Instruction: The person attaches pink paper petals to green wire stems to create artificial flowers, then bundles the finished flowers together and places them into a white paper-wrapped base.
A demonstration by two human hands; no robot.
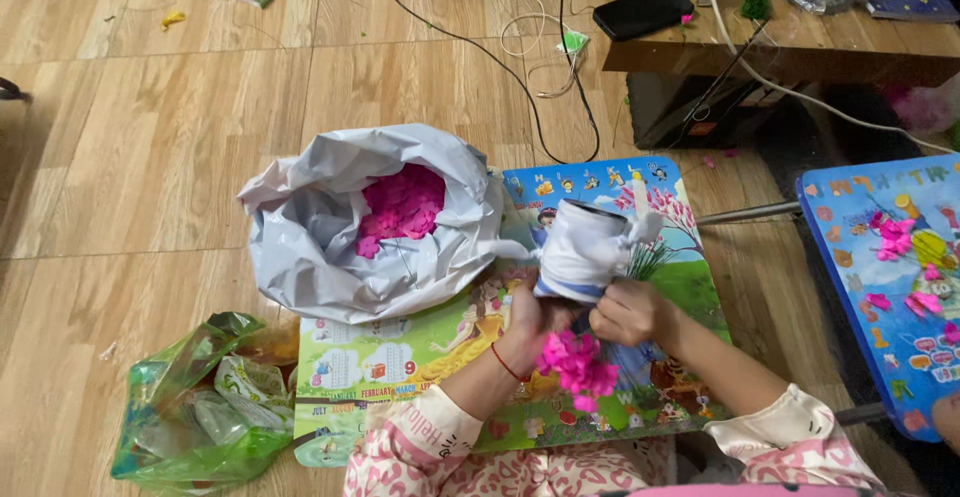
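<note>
My left hand point(528, 329) and my right hand point(628, 312) are both closed around the lower end of a roll of white tape point(585, 245), held just above a small colourful picture table point(690, 277). A cluster of pink fabric flower petals point(578, 365) hangs below my hands, near my left wrist with its red string bracelet. To the left, a grey plastic bag point(320, 247) lies open, full of pink petals point(402, 207), partly resting on the table. A white strip of tape trails from the roll toward the bag.
A green plastic bag point(190, 407) lies on the wooden floor at lower left. A second picture table point(880, 287) with loose pink petals stands at right. Cables, a black phone point(642, 11) and a low wooden bench point(800, 42) sit at the top.
</note>
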